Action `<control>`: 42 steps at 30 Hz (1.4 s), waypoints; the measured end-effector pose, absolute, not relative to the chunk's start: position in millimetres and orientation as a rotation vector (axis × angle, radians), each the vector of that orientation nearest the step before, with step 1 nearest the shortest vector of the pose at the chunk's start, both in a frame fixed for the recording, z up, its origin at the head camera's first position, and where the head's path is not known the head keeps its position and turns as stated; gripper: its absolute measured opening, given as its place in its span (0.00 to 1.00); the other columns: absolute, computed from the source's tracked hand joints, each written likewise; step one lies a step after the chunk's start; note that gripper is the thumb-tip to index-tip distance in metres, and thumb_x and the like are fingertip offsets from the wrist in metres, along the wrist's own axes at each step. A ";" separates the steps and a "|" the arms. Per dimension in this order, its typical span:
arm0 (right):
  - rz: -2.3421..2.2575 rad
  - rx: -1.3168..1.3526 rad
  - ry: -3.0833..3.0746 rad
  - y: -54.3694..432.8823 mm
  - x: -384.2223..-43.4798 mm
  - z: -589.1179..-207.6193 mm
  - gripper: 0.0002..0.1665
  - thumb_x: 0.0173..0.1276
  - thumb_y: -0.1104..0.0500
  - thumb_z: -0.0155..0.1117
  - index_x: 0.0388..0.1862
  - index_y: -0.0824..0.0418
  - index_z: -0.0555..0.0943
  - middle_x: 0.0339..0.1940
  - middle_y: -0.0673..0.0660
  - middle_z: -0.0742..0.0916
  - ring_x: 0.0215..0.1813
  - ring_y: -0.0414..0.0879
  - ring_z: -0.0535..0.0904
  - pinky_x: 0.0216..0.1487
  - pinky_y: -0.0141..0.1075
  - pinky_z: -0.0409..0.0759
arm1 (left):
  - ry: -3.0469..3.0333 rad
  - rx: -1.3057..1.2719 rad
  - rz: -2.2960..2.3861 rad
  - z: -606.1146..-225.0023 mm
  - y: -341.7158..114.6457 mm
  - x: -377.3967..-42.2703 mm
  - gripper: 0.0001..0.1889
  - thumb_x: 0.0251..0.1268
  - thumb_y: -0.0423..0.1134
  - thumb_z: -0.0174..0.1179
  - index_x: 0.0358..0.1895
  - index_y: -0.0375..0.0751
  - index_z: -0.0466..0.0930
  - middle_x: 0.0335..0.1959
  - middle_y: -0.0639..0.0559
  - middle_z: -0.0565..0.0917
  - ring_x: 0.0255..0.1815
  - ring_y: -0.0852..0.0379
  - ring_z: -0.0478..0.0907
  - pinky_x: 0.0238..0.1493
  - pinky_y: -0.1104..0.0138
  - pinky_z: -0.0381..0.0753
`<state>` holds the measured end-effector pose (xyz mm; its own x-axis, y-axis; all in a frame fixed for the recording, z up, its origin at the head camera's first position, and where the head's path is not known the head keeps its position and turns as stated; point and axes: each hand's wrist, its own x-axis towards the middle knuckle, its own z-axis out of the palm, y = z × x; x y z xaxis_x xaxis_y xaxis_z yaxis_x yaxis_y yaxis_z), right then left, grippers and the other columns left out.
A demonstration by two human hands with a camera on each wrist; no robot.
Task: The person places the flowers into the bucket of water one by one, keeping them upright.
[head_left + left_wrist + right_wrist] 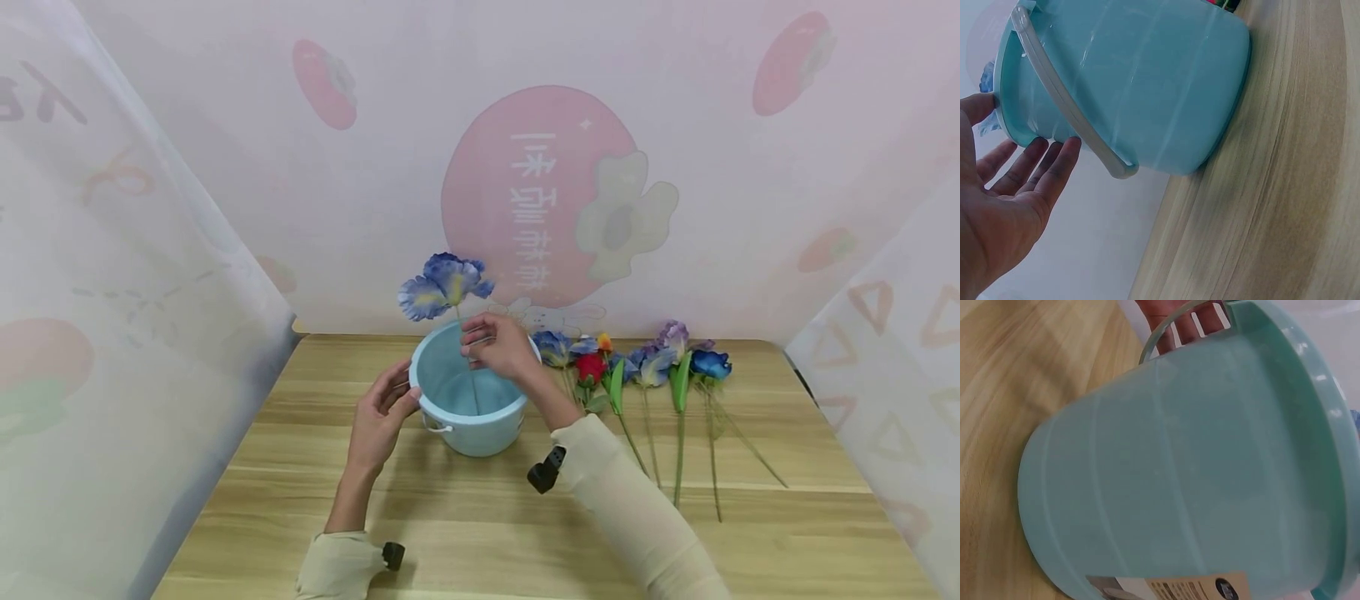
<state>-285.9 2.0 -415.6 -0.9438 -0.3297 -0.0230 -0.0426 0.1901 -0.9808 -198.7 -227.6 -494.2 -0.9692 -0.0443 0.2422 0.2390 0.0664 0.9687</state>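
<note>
A light-blue plastic bucket (480,433) with a pale handle (1063,100) stands upright on the wooden table. Inside it reaches the thin stem of a blue artificial iris (444,287), whose ruffled bloom rises above the far rim. My right hand (498,343) pinches that stem over the bucket's opening; the right wrist view shows only the bucket wall and its label (1197,587), not this hand. At the bucket's left side, my left hand (378,421) touches the rim with its thumb and the outer wall with extended fingers (1054,175).
Right of the bucket lie several artificial flowers: a red rose (591,367), blue irises, a purple bloom (672,336) and a dark-blue rose (710,364), stems pointing toward me. Printed curtains enclose the table (480,533) at the back and sides.
</note>
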 end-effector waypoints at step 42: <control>-1.908 -0.426 2.161 32.7 -260.6 -400.6 0.27 0.77 0.65 0.69 0.72 0.70 0.77 0.64 0.70 0.85 0.61 0.60 0.87 0.64 0.55 0.90 | -2.121 -0.208 -2.019 -496.1 -228.0 -201.1 0.28 0.79 0.34 0.64 0.78 0.37 0.71 0.72 0.33 0.79 0.64 0.57 0.83 0.54 0.70 0.92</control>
